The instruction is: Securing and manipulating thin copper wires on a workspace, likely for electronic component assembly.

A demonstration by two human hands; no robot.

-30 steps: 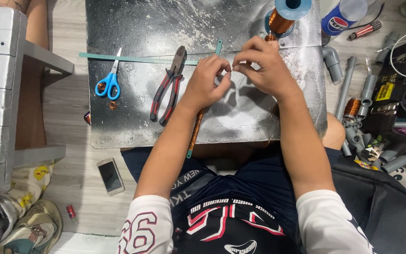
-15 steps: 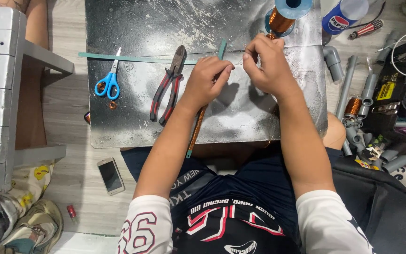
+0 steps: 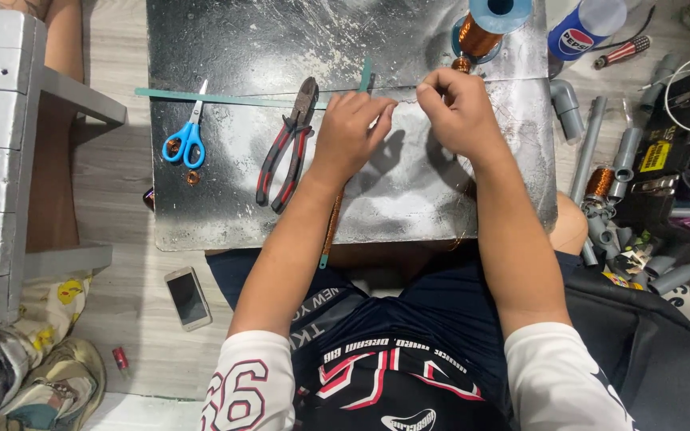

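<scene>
Head view: person seated at scuffed metal sheet (image 3: 281, 48) laid on floor. Left hand (image 3: 350, 129) and right hand (image 3: 458, 112) close together near sheet's far edge, fingertips pinched on thin copper wire (image 3: 406, 89) stretched between them. Wire spool (image 3: 485, 28) stands just beyond right hand. Long green strip (image 3: 225, 98) lies across sheet, reaching left hand. Red-handled pliers (image 3: 287, 148) just left of left hand; blue scissors (image 3: 186, 137) further left. Grey pipe fittings (image 3: 616, 160) heaped off to right; phone (image 3: 188, 298) on floor.
</scene>
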